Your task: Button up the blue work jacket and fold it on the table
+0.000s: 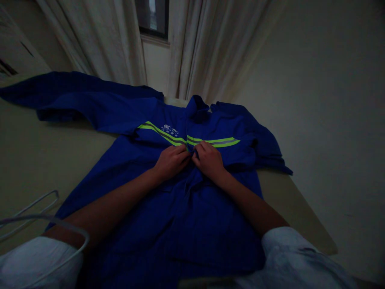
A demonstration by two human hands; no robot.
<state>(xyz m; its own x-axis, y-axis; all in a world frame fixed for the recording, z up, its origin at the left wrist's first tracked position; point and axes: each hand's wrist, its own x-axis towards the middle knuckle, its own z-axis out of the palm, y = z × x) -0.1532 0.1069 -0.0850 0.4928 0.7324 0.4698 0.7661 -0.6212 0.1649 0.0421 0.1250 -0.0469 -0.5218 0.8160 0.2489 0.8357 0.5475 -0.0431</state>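
"That white wire hanger at lower left crosses right in front of the left forearm. Could it cause trouble?"

"It could. If the forearm shifts, the wire may snag the blue work shirt or drag it across the surface."

"And the hands?"

"The left hand and right hand sit side by side at the shirt's centre front, just below the lime reflective stripes. Their curled fingers appear to pinch the cloth, though what lies between the fingertips is hidden."

"So the shirt lies under them?"

"Yes, spread beneath both hands and forearms, its collar toward the curtains. A hard tug could pucker the front or skew the stripes. The upper-left sleeve lies loose, and the sleeve at right droops past the surface's edge, so pulling could slide it off."
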